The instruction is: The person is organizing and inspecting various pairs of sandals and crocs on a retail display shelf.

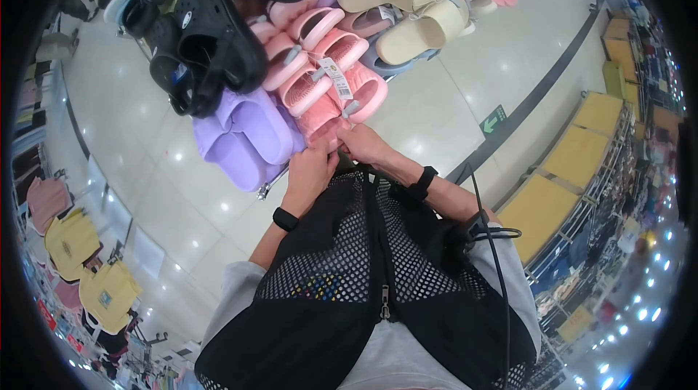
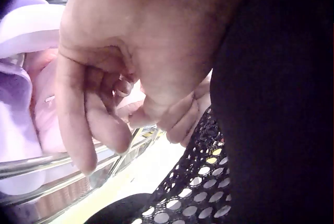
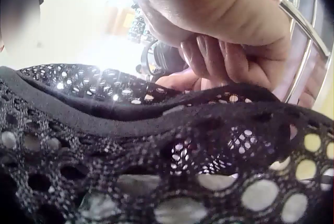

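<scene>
My left hand and right hand meet at the near edge of the shoe rack, just below a pink slipper. In the left wrist view the outer fingers of the left hand hang down, while its thumb and inner fingers bend towards the right hand's fingers. Curled right fingers show in the right wrist view, right above the black mesh vest. I cannot tell whether either hand pinches something. Beside the left hand lie purple slippers. A white price tag hangs among the pink pairs.
Black clogs and cream slides crowd the rack. Its metal rim runs close by the left hand. A black cable hangs past my right arm. Yellow-topped shelving stands to the right, clothes to the left.
</scene>
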Action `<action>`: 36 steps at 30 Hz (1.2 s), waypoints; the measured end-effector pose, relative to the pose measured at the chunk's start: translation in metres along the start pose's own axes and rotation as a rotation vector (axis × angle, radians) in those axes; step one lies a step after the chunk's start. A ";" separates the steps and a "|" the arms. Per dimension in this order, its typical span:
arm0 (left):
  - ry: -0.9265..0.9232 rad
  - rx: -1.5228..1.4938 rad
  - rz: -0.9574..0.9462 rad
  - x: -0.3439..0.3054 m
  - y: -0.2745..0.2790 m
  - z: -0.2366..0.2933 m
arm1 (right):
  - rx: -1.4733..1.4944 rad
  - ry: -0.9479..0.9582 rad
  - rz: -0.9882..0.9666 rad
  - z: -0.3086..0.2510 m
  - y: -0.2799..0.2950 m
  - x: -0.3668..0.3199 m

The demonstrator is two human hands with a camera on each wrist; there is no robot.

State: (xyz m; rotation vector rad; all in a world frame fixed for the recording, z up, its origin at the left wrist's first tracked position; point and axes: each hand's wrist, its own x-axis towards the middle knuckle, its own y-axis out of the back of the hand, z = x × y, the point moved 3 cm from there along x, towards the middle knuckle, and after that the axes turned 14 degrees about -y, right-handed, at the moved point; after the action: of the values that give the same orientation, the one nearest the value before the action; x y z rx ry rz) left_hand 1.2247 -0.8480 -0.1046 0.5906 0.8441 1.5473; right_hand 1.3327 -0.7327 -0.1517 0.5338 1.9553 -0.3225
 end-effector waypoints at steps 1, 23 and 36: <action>0.007 -0.002 0.001 0.001 -0.002 -0.001 | -0.066 0.012 0.027 0.001 0.001 0.002; 0.147 0.162 0.253 0.097 0.014 0.121 | -0.262 0.466 -0.174 -0.034 0.202 -0.050; -0.253 0.414 0.535 0.254 -0.040 0.185 | 0.101 0.442 0.013 0.010 0.371 -0.082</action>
State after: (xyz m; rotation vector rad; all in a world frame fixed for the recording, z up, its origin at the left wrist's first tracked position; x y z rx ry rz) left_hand 1.3532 -0.5643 -0.0491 1.3725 0.8549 1.7259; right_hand 1.5567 -0.4347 -0.0771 0.7307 2.3687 -0.3147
